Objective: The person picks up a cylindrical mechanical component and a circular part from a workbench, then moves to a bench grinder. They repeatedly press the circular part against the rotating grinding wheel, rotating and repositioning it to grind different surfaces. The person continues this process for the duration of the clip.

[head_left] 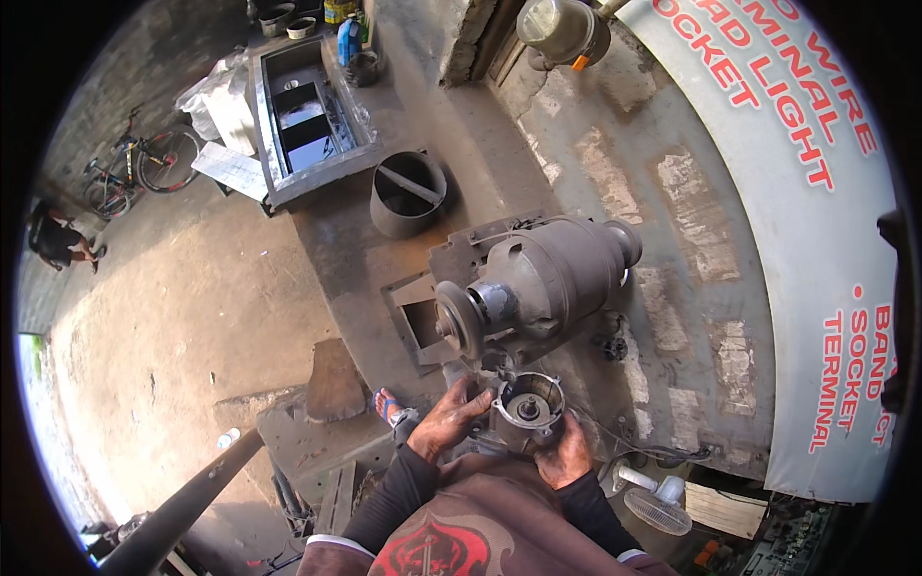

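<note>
Both hands grip a round metal motor housing (526, 408) held close in front of the person's chest, its open face with a central shaft turned upward. The left hand (448, 419) has its fingers curled over the housing's upper left rim, while the right hand (565, 455) cups the lower right side with fingers wrapped around the casing. Just beyond the housing stands a bench grinder (533, 283) on the stained concrete ledge (615, 163), with a dark round bucket (408, 192) farther off.

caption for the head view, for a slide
Both hands, left hand and right hand, grip a round metal motor housing just below a bench grinder in an outdoor workshop.
</note>
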The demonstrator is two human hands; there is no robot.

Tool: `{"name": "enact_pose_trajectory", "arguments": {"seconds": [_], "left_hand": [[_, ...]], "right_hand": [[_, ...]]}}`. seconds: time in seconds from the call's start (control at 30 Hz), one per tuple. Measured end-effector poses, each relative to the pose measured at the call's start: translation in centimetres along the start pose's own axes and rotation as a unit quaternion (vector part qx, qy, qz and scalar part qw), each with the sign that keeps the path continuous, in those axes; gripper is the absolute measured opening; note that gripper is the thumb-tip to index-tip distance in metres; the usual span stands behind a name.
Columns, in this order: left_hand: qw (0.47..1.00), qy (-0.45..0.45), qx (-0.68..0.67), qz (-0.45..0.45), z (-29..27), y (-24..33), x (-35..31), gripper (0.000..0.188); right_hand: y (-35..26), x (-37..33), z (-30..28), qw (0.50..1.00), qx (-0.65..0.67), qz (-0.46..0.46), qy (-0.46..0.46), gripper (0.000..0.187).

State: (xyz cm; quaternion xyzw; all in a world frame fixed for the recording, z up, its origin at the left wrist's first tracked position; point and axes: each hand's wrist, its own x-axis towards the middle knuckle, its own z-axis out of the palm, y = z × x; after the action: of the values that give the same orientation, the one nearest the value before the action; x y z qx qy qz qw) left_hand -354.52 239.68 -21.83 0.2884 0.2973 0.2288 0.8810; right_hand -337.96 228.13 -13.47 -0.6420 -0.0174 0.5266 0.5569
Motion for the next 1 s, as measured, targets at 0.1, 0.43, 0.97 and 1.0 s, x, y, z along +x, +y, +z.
{"name": "enact_pose_trajectory", "arguments": {"seconds": [0.1, 0.43, 0.97, 1.0], "left_hand": [[0.999, 0.019, 0.009, -0.027, 0.0, 1.0, -0.1, 0.079], [0.991, 0.077, 0.078, -0.077, 0.6, 4.9, -0.6, 0.068], [0.989, 0.12, -0.008, -0.083, 0.0, 4.5, -4.1, 0.096], [0.993, 0.1, 0.013, -0.055, 0.0, 4.5, -4.1, 0.099]], "right_hand": [[0.4, 0.8, 0.1, 0.977, 0.175, 0.117, -0.022, 0.041], [-0.1, 1.1, -0.6, 0.972, 0.072, 0.189, -0.121, 0.058], [1.9, 3.8, -0.9, 0.98, 0.099, 0.17, -0.015, 0.061], [1.6, 3.4, 0.1, 0.981, 0.081, 0.173, 0.023, 0.062]]}}
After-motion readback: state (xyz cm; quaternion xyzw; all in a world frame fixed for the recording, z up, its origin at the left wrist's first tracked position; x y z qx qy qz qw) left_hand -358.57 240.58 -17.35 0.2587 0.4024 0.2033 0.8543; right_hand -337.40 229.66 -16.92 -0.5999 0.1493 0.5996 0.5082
